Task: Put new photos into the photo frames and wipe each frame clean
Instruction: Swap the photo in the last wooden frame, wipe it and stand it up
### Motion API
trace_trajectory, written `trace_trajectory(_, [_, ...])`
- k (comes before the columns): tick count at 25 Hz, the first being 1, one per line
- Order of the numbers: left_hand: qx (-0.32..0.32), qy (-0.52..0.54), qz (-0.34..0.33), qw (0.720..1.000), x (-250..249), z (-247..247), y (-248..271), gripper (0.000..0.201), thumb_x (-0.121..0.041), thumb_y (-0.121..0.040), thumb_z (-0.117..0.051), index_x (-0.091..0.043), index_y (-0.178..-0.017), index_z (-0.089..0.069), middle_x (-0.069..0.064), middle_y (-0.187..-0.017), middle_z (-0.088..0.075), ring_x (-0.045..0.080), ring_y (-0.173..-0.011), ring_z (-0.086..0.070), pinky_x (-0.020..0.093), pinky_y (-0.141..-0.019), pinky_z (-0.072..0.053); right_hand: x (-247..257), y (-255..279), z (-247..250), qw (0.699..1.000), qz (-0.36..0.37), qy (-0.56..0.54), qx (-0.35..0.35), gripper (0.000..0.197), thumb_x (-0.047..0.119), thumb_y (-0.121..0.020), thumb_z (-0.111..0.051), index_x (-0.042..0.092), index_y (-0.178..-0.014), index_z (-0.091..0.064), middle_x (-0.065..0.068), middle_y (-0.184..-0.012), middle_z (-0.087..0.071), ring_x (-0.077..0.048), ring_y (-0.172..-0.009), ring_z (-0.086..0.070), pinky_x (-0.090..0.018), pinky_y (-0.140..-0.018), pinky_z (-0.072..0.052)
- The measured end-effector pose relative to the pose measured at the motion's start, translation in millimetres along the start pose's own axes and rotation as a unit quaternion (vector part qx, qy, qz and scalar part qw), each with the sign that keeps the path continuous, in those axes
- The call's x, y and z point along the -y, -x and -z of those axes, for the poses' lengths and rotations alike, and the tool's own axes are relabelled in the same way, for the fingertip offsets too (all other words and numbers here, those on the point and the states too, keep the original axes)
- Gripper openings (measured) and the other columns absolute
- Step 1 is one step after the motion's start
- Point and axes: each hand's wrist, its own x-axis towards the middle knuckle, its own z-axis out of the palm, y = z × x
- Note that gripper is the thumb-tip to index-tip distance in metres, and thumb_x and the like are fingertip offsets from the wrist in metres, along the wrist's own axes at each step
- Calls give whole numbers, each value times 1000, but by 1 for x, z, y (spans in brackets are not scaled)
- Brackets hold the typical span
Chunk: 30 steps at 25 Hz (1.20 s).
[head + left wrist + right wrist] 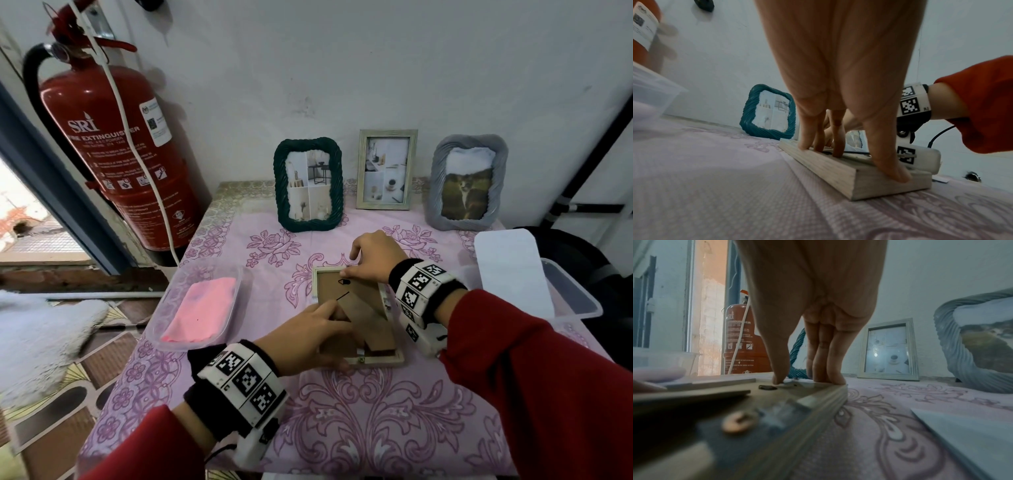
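A pale wooden frame (380, 361) lies face down on the pink flowered tablecloth, its brown backing and stand facing up. My left hand (329, 332) presses on the frame (838, 175) with straight fingers on the backing and the thumb on the near corner. My right hand (352, 263) pinches the frame's far rail, with the thumb on the backing beside a small metal clip (767, 387) and the fingers over the outer edge. A pink cloth (202, 308) lies in a clear tub to the left.
Three filled frames stand along the wall: a green rope one (281, 192), a pale wooden one (361, 171), a grey ribbed one (436, 192). A clear box with a white lid (507, 267) sits at the right edge. A red fire extinguisher (113, 144) stands left of the table.
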Motion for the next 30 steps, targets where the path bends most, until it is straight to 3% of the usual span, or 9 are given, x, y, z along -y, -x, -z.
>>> trace_trajectory(9, [2, -25, 6, 1000, -2, -2, -2, 47, -43, -83, -63, -32, -127, -49, 2, -115, -37, 21, -104, -38, 31, -95, -38, -4, 1, 3, 999, 17, -29, 8, 25, 22, -73, -77, 11, -94, -70, -9, -92, -70, -23, -88, -66, -29, -83, -50])
trace_trajectory(14, [3, -74, 24, 997, -8, -3, -5, 51, -44, -82, -63, -29, -128, -47, 4, -120, -37, 23, -108, -40, 35, -95, -41, -5, -1, 6, 999, 31, -24, 35, 18, 16, -75, -76, 11, -92, -73, -10, -88, -72, -21, -84, -67, -22, -73, -44])
trace_trajectory(23, [-27, 34, 36, 998, -6, -1, -1, 31, -35, -77, -72, -17, -102, -64, 2, -118, -44, 18, -106, -46, 27, -91, -42, -6, -4, 14, 996, 45, -30, 67, 19, 4, -76, -72, 13, -92, -74, -10, -83, -74, -15, -79, -67, -19, -72, -41])
trace_trajectory(30, [-43, 61, 35, 997, -4, -1, 1, 23, -30, -75, -74, -15, -90, -66, 0, -117, -47, 14, -103, -49, 21, -85, -41, -3, -3, 15, 997, 45, -18, 53, 20, 1, -75, -71, 14, -90, -75, -8, -84, -74, -17, -86, -68, -26, -85, -50])
